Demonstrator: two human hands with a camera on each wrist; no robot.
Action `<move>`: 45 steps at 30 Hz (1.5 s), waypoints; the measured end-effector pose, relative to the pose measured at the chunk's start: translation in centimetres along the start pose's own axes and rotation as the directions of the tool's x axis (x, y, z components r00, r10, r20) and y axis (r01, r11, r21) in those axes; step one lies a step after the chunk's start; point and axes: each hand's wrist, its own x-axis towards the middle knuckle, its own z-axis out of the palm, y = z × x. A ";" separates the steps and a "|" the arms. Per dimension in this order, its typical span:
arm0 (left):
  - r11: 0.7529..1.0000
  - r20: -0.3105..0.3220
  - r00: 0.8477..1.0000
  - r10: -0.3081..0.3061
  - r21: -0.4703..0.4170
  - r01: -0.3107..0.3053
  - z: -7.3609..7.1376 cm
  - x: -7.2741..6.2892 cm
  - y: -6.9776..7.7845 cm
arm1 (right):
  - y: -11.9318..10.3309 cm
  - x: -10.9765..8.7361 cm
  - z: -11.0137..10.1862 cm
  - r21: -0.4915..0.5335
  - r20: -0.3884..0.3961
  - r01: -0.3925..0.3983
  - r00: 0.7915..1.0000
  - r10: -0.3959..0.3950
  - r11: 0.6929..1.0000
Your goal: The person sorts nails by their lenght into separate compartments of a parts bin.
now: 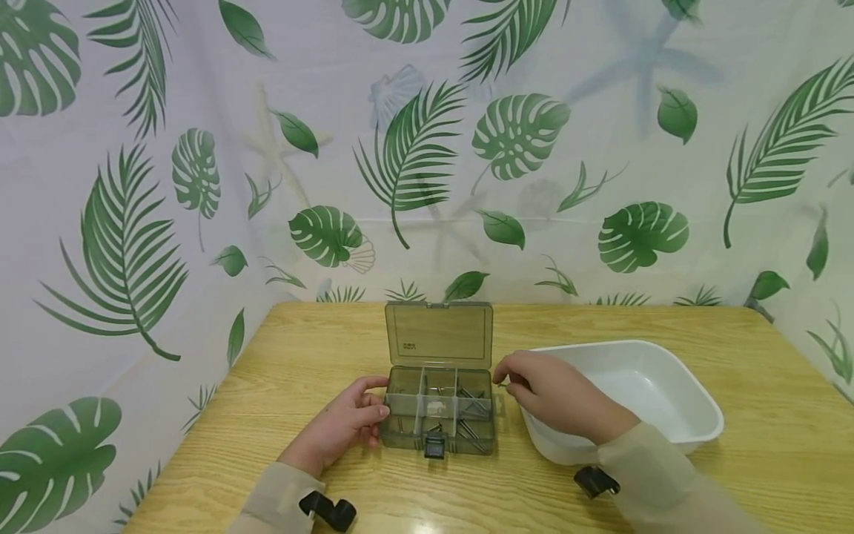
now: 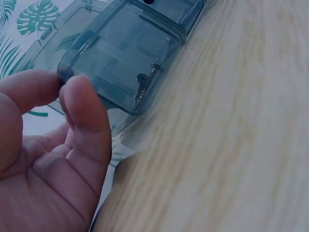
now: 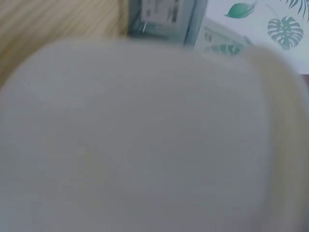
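A smoky see-through compartment box [image 1: 438, 408] stands on the table with its lid [image 1: 439, 334] raised at the back. Several screws [image 1: 472, 430] lie in its compartments; two more screws [image 2: 146, 84] show through its wall in the left wrist view. My left hand [image 1: 347, 423] holds the box by its left side, thumb at the near edge and fingers along the wall. Just right of the box, my right hand [image 1: 550, 389] pinches a small thin screw [image 1: 503, 384] between thumb and forefinger, in front of the white basin's left rim. The right wrist view hides this hand.
A white plastic basin [image 1: 709, 415] stands on the right of the wooden table [image 1: 320, 334] and fills most of the right wrist view. Behind the table hangs a leaf-printed cloth [image 1: 427, 148]. The box's front latch [image 1: 434, 446] hangs undone.
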 end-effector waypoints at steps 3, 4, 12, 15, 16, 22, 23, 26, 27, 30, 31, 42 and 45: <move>1.000 0.000 1.000 0.000 -0.002 0.000 0.0 0.0 0.0 | -0.9 0.7 0.4 0.008 0.001 0.004 1.000 -0.004 1.000; 1.000 0.000 1.000 -0.001 -0.002 0.001 0.0 0.0 0.0 | -1.2 0.9 0.6 0.010 0.003 0.006 1.000 -0.006 1.000; 1.000 -0.003 1.000 -0.001 -0.002 0.001 0.0 0.1 -0.1 | -3.7 3.2 1.8 -0.023 0.025 0.038 0.999 -0.037 0.999; 1.000 -0.003 1.000 0.007 0.000 -0.007 0.0 0.1 0.0 | -4.5 4.0 2.2 -0.023 0.034 0.046 0.998 -0.046 0.999; 1.000 -0.003 1.000 0.007 -0.001 -0.007 0.0 0.1 0.0 | -4.8 4.2 2.3 -0.023 0.036 0.050 0.998 -0.049 0.999; 1.000 -0.002 1.000 0.006 -0.002 -0.006 0.1 0.2 0.0 | -5.7 5.5 3.0 -0.024 0.058 0.052 0.997 -0.051 0.998; 1.000 0.002 1.000 0.009 0.001 -0.009 0.2 0.2 0.0 | -5.8 5.7 3.1 -0.023 0.066 0.053 0.997 -0.051 0.998; 1.000 0.006 1.000 0.010 0.007 -0.010 0.2 0.2 -0.1 | -6.2 6.3 3.5 -0.021 0.088 0.066 0.994 -0.064 0.998; 1.000 0.007 1.000 0.010 0.008 -0.010 0.2 0.2 -0.1 | -6.3 6.4 3.6 -0.020 0.096 0.069 0.993 -0.067 0.997; 1.000 0.010 1.000 0.006 0.003 -0.006 0.1 0.2 -0.2 | -6.7 7.0 3.8 -0.015 0.107 0.079 0.991 -0.077 0.997; 1.000 0.011 1.000 0.005 0.002 -0.005 0.1 0.2 -0.2 | -6.8 7.2 3.8 -0.013 0.112 0.078 0.991 -0.076 0.997; 1.000 0.024 1.000 0.008 -0.004 -0.007 0.0 0.0 0.1 | -7.6 9.2 4.7 -0.023 0.123 0.034 0.992 -0.031 0.999; 1.000 0.029 1.000 0.004 -0.005 -0.004 0.0 0.0 0.1 | -7.5 9.2 4.6 -0.016 0.133 0.016 0.991 -0.014 1.000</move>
